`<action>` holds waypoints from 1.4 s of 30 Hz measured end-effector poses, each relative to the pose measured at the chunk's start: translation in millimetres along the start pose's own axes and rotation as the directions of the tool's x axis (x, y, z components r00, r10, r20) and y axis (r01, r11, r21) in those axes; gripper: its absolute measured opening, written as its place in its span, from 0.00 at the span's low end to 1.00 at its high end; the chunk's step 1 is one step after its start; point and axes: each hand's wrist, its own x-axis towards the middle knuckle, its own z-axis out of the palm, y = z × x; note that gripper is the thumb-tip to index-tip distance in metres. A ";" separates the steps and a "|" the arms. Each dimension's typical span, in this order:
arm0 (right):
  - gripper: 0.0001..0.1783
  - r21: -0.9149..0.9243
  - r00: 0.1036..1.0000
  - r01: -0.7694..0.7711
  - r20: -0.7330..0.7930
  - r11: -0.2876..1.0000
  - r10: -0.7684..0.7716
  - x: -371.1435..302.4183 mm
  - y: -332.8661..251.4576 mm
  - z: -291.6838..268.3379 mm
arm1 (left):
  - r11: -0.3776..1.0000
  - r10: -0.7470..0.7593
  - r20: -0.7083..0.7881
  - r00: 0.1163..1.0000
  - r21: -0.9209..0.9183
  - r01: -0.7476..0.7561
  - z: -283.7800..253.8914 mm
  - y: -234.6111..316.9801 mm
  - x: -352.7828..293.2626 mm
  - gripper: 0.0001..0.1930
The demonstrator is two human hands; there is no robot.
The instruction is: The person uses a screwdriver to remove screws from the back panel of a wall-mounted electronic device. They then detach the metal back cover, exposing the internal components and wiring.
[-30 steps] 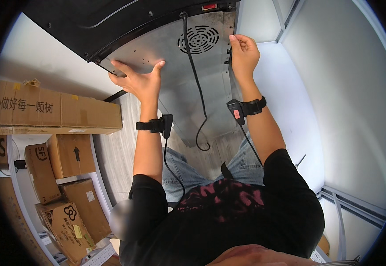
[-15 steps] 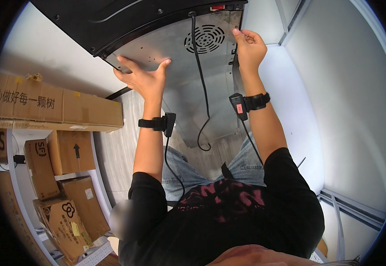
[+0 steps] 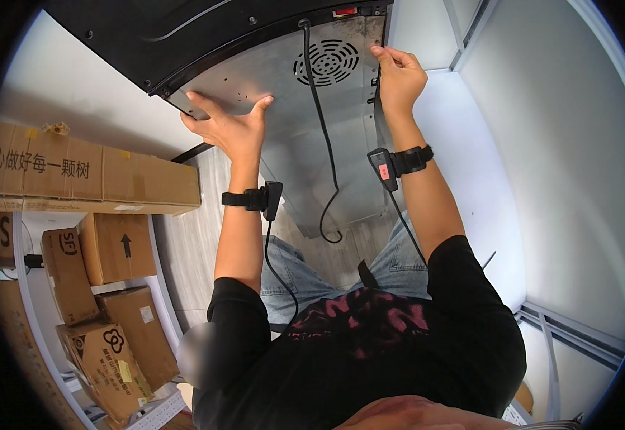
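Touching on the left: your left hand (image 3: 230,129) lies on the far-left part of the metal panel (image 3: 283,147), thumb and forefinger spread wide apart, the thumb against the face and the other fingers by the left edge.
Right fingers: your right hand (image 3: 402,80) is at the panel's far-right edge, thumb and forefinger tips close together and the rest curled; you cannot tell from this view whether they pinch anything.
Panel: it lies between your two hands and runs toward you, silver-grey, dull and a little smudged, with small holes on the left and a round slotted grille (image 3: 327,63) at the far right.
Cord: a black cord (image 3: 320,107) hangs across the panel past the grille, its near end curling in a hook above the floor (image 3: 197,193).
Far edge: a black housing (image 3: 147,43) borders the panel, with a red switch (image 3: 344,12) toward the right.
Right side: a pale wall (image 3: 470,143) stands beside your right forearm, a narrow gap between.
Left side: open floor shows between your left forearm and the cardboard boxes (image 3: 147,179).
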 end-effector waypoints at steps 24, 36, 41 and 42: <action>0.08 0.310 0.975 0.031 0.199 0.950 -0.096 -1.0 -0.2 -23.1 | 1.000 0.002 -0.024 1.000 0.028 -0.001 7.4 -6.5 -2.3 0.72; 0.03 0.486 0.971 -0.041 0.227 0.873 -0.080 -0.6 -1.6 -0.4 | 0.999 -0.045 0.029 0.999 -0.002 0.045 3.4 -0.6 -1.6 0.72; 0.04 0.455 0.974 -0.043 0.216 0.890 -0.063 1.0 -1.1 1.0 | 1.000 -0.023 0.017 1.000 -0.021 0.024 4.2 -2.3 -2.1 0.72; 0.05 0.455 0.975 -0.057 0.218 0.889 -0.050 1.5 -1.9 0.6 | 1.000 -0.015 0.012 1.000 -0.024 0.015 3.9 -2.2 -2.1 0.71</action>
